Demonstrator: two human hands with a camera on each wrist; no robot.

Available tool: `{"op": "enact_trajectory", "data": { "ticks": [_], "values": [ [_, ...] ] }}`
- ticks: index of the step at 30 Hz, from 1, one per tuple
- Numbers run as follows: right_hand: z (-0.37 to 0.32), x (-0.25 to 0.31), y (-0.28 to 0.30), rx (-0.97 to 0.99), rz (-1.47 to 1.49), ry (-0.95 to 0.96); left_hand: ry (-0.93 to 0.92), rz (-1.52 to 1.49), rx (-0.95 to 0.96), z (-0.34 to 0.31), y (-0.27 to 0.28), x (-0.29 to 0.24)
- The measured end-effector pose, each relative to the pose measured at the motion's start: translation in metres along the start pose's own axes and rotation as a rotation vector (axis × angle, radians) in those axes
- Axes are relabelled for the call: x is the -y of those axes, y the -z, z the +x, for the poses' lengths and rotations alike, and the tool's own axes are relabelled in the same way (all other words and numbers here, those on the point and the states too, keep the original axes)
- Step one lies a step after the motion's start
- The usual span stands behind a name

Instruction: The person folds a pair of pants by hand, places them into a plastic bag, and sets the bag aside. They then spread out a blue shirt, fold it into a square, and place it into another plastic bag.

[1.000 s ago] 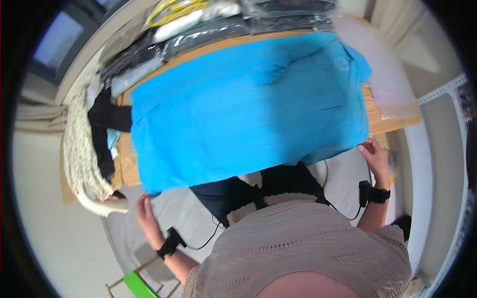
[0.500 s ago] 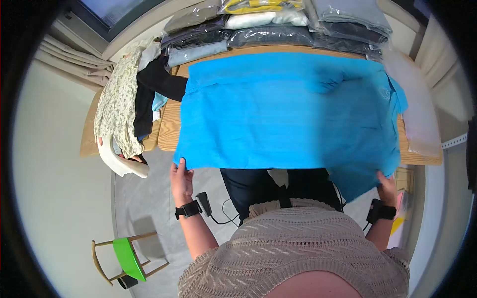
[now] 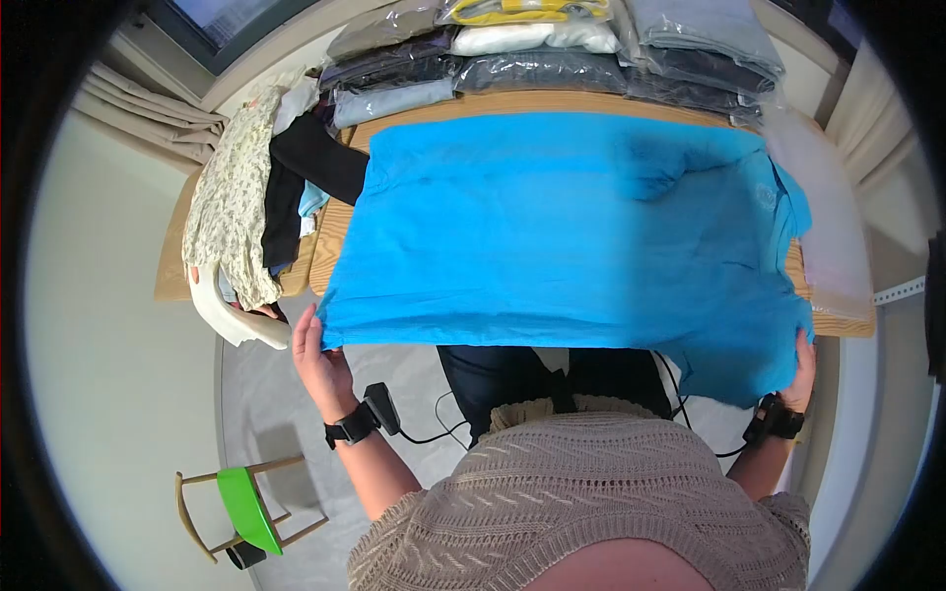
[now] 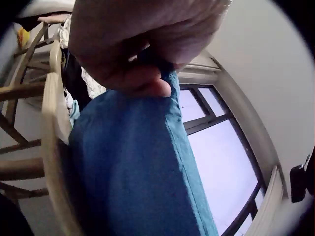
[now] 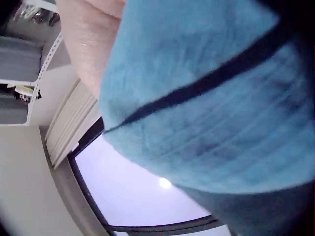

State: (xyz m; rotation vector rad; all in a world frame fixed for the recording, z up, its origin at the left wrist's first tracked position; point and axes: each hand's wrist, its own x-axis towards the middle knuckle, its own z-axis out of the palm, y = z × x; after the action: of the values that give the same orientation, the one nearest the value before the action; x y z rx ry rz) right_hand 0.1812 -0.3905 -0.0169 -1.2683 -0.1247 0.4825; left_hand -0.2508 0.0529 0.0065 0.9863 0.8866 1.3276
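A large blue cloth garment (image 3: pixel 512 227) lies spread over the wooden table, its near edge hanging past the front toward the person. The left hand (image 3: pixel 323 364) holds the near left corner; in the left wrist view that hand (image 4: pixel 142 44) pinches the hem of the blue cloth (image 4: pixel 133 162) with curled fingers. At the near right corner the right hand (image 3: pixel 803 372) grips the cloth, partly covered by it. The right wrist view shows part of the right hand (image 5: pixel 91 44) behind the blue fabric (image 5: pixel 197 128), its fingertips hidden.
Plastic-wrapped folded clothes (image 3: pixel 537 71) line the table's back edge. Black trousers or sleeves (image 3: pixel 315 158) and a floral garment (image 3: pixel 232 197) lie at the left. A clear plastic sheet (image 3: pixel 838 217) is at the right, a green-seated chair (image 3: pixel 248 507) at lower left.
Since half a second ago the left hand has moved left and the right hand outward to the right, drawing the near edge wider. Earlier the head view also swung round.
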Motion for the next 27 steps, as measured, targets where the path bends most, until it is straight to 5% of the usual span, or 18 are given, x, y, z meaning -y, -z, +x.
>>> {"op": "enact_trajectory", "data": {
  "ticks": [2,6,9,11,12,14,19,23,25,27],
  "values": [
    [0.012,0.010,-0.004,0.068,0.337,-0.132,-0.035,-0.048,0.003,0.008,-0.003,-0.006],
    [0.034,0.032,-0.047,-0.096,0.360,-0.067,0.015,-0.119,0.023,0.036,-0.026,-0.015],
    [0.077,0.022,-0.051,-0.008,0.074,0.052,0.103,-0.168,0.034,0.070,-0.045,-0.003],
    [0.082,0.016,-0.089,0.033,-0.042,0.388,0.137,-0.154,0.091,0.086,-0.061,0.003],
    [0.100,0.017,-0.092,0.028,-0.040,0.390,0.185,-0.102,0.140,0.090,-0.072,0.006],
    [0.135,0.017,-0.095,0.099,0.317,-0.239,0.279,0.001,0.245,0.104,-0.080,0.014],
    [0.161,-0.015,-0.090,0.326,0.488,-0.322,0.319,0.158,0.288,0.102,-0.087,0.029],
    [0.111,0.013,-0.114,0.143,0.130,-0.162,0.171,0.317,0.297,0.098,-0.084,0.016],
    [0.101,0.017,-0.118,0.169,-0.638,0.191,0.034,0.455,0.264,0.103,-0.072,0.011],
    [0.093,0.026,-0.134,0.169,-0.763,0.235,-0.047,0.748,0.177,0.118,-0.056,0.011]
  ]
}}
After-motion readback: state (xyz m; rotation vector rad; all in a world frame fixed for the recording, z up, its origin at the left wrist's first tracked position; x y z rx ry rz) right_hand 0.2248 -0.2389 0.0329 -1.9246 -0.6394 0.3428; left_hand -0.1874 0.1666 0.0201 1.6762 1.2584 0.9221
